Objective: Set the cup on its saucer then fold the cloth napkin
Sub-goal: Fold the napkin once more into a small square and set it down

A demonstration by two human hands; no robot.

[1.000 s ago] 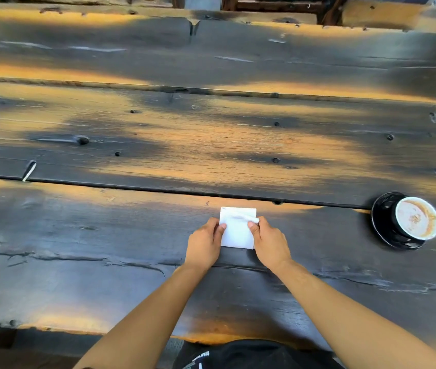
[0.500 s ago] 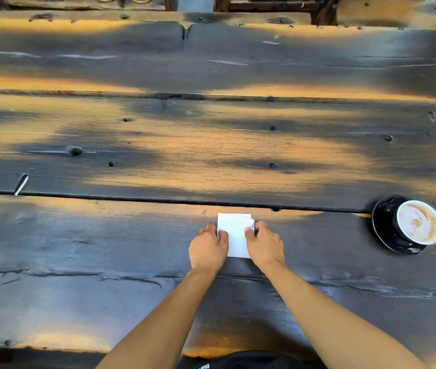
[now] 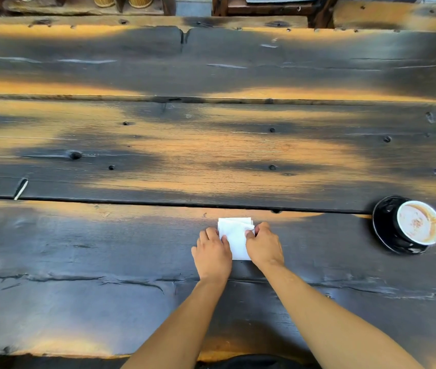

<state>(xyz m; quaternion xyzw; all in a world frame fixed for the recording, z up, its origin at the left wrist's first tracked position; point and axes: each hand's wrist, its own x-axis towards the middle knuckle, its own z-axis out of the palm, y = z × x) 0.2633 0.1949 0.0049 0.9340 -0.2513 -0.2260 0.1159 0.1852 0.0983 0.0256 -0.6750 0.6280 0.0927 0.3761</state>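
Note:
A small white cloth napkin [image 3: 235, 235], folded into a narrow stack, lies on the near plank of the dark wooden table [image 3: 105, 275]. My left hand [image 3: 213, 253] rests on its left edge with curled fingers pressing it down. My right hand [image 3: 263, 243] grips its right edge, fingers curled round the layered corner. A black cup [image 3: 419, 223] with a pale, coffee-stained inside stands on a black saucer [image 3: 383, 230] at the far right.
Long gaps run between the table planks. A small white stick [image 3: 20, 189] lies in the gap at the left. Chairs and woven items [image 3: 121, 1] stand beyond the far edge. My dark clothing [image 3: 251, 363] shows at the near edge.
Both hands have closed in over the napkin, which now looks narrower between them. The right fingers shifted to the top right corner. The cup and saucer stayed put.

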